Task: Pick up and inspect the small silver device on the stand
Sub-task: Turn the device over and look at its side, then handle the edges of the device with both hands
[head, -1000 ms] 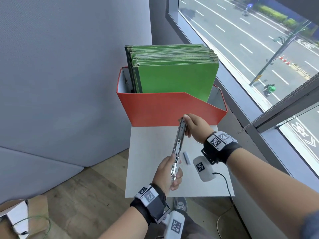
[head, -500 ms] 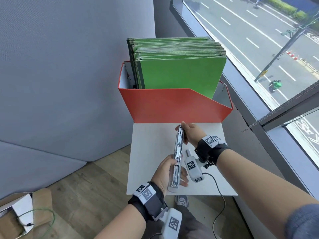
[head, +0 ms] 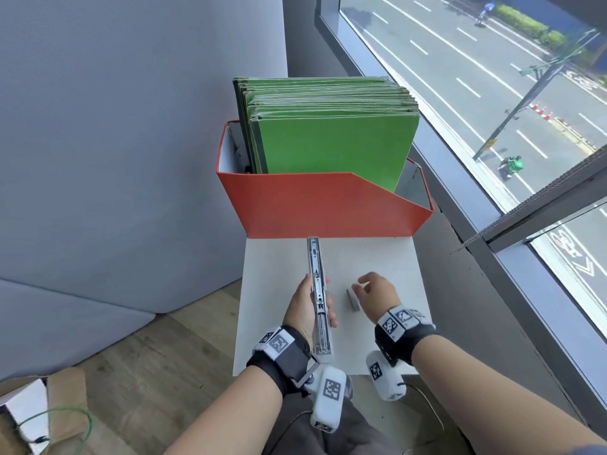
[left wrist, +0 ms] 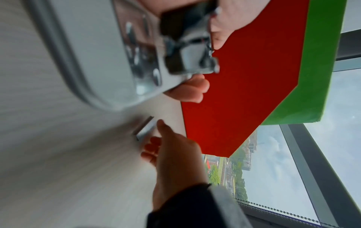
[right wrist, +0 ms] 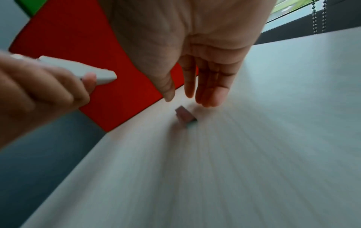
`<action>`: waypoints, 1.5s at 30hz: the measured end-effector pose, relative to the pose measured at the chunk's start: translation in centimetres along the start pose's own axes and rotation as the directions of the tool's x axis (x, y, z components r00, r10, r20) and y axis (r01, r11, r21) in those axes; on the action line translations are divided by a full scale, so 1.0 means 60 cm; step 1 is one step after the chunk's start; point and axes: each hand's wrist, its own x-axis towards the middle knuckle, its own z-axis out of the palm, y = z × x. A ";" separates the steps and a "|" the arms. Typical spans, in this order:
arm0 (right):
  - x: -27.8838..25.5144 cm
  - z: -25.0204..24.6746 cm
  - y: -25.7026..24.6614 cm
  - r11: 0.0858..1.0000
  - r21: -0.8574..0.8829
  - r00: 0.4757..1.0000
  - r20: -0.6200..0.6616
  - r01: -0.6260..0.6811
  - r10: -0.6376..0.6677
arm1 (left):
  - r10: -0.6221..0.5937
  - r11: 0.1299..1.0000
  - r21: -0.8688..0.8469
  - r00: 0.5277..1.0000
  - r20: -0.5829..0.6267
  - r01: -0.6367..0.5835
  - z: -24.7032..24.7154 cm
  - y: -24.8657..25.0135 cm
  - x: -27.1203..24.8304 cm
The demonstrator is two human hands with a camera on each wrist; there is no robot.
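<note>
**Stapler held in one hand, free hand over the staple strip**

Overhead first: the left hand (head: 307,311) grips a long, narrow silver metal stapler-like device (head: 318,298) around its middle, fingers curled about it, its far end pointing away toward the red cardboard file box (head: 315,208) packed with green folders (head: 331,136). The right hand (head: 372,295) hovers just right of the device, fingers relaxed and holding nothing, directly above a small grey strip (head: 353,300) lying on the white stand top (head: 387,257).

From the left wrist, the device's shiny rear mechanism (left wrist: 185,50) fills the upper frame, blurred, with the gripping fingers (left wrist: 187,91) beneath it. Below, the right hand (left wrist: 173,155) reaches toward the strip (left wrist: 145,131), fingertip close beside it; contact cannot be told.

From the right wrist, the open palm (right wrist: 195,50) points down, fingertips (right wrist: 210,98) just short of the strip (right wrist: 184,115), apart from it. The left hand (right wrist: 39,86) holds the device (right wrist: 78,69) to that side.

To inspect well, the left hand should probably keep its mid-body grip steady and tilt the open channel toward the eyes, while the right pinches the strip by its edges.

The stand top is smooth and pale, beside a grey partition (head: 131,126), wood floor (head: 164,372) and a large window (head: 492,77) over a street.
</note>
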 end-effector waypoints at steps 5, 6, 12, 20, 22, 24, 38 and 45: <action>-0.026 0.037 0.005 0.998 -0.059 0.999 -0.039 0.010 -0.013 | -0.016 1.000 -0.021 0.998 -0.054 0.015 -0.011 -0.001 0.007; -0.027 0.042 0.003 0.995 -0.093 0.999 -0.038 0.027 -0.030 | -0.018 1.000 -0.026 0.998 -0.066 0.016 -0.013 -0.002 0.008; -0.033 0.053 -0.003 0.982 -0.177 0.996 -0.036 0.068 -0.076 | 0.001 0.998 -0.063 0.995 -0.100 -0.008 -0.022 -0.006 0.015; -0.027 0.022 -0.014 0.999 -0.050 0.999 -0.052 -0.016 0.013 | 0.061 0.998 0.005 0.990 -0.128 -0.060 -0.030 -0.012 0.031; -0.040 0.007 -0.024 1.000 0.023 0.996 -0.084 0.015 -0.013 | 0.062 0.998 0.034 0.989 -0.138 -0.058 -0.026 -0.012 0.036; -0.062 -0.007 -0.039 0.994 0.095 0.995 -0.089 0.051 -0.043 | 0.053 0.998 0.037 0.989 -0.135 -0.048 -0.020 -0.013 0.042; -0.145 -0.011 -0.053 0.980 0.019 0.975 -0.110 0.196 -0.193 | 0.067 0.998 0.012 0.996 -0.060 -0.066 0.035 -0.019 0.065; -0.139 -0.007 -0.047 0.973 -0.028 0.969 -0.095 0.227 -0.229 | 0.066 0.998 0.007 0.995 -0.073 -0.065 0.035 -0.016 0.062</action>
